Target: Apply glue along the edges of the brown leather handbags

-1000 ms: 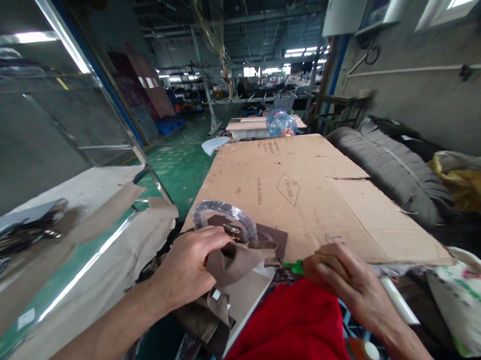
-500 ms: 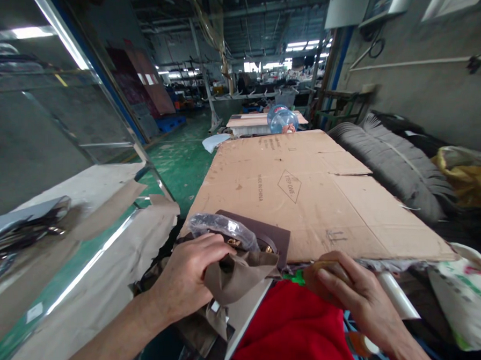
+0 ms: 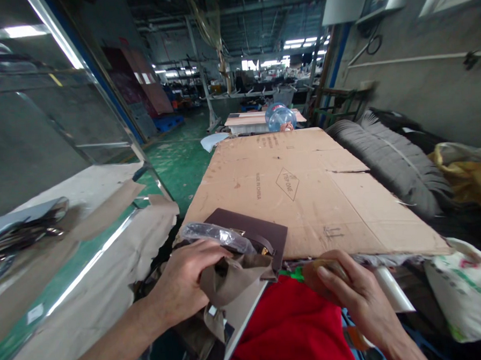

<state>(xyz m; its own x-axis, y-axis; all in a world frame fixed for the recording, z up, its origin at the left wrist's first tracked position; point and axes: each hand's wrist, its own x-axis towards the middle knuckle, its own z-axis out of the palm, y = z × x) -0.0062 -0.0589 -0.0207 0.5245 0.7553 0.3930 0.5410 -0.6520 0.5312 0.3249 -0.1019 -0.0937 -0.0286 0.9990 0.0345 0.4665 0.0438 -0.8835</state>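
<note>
A dark brown bag panel (image 3: 263, 227) rests at the near edge of the cardboard. Its handle (image 3: 215, 234) is wrapped in clear plastic. My left hand (image 3: 189, 276) is closed on the brown lining (image 3: 230, 282), which is bunched out of the bag. Right of it, my right hand (image 3: 346, 282) is wrapped around the wooden handle of a tool (image 3: 320, 272). The tool's green part (image 3: 296, 274) points left toward the bag's edge; its tip is too small to make out. A pale flat panel (image 3: 245, 308) hangs below the lining, over red cloth (image 3: 292, 327).
A large cardboard sheet (image 3: 272, 162) covers the table ahead, with a blue water bottle (image 3: 281, 117) beyond it. On the left stands a metal-framed rack (image 3: 124, 229) with paper-covered shelves. Grey bundles (image 3: 396, 161) and a white sack (image 3: 467, 286) lie at the right.
The bag and its plastic-wrapped handle have tipped slightly down and to the left, with my left hand on the lining. My right hand has hardly moved.
</note>
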